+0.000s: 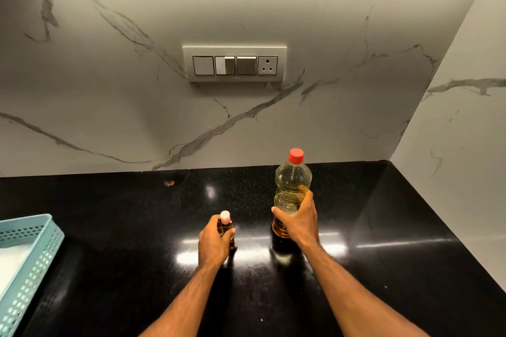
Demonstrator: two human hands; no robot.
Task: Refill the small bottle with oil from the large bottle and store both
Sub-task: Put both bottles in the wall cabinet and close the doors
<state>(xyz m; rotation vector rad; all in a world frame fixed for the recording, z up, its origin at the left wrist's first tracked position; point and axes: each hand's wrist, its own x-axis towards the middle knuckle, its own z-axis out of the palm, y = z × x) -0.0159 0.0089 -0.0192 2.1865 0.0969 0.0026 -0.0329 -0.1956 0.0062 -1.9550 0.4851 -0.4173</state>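
Note:
A large clear bottle (292, 183) of yellow oil with a red cap stands upright on the black counter (131, 213). My right hand (297, 223) grips it around the lower middle. To its left stands a small bottle (226, 220) with a pale pink cap, also upright on the counter. My left hand (213, 243) holds the small bottle around its body, hiding most of it. Both caps are on.
A light blue perforated basket (30, 262) sits at the left edge of the counter. A marble wall with a switch panel (235, 64) rises behind the counter, and a side wall closes off the right.

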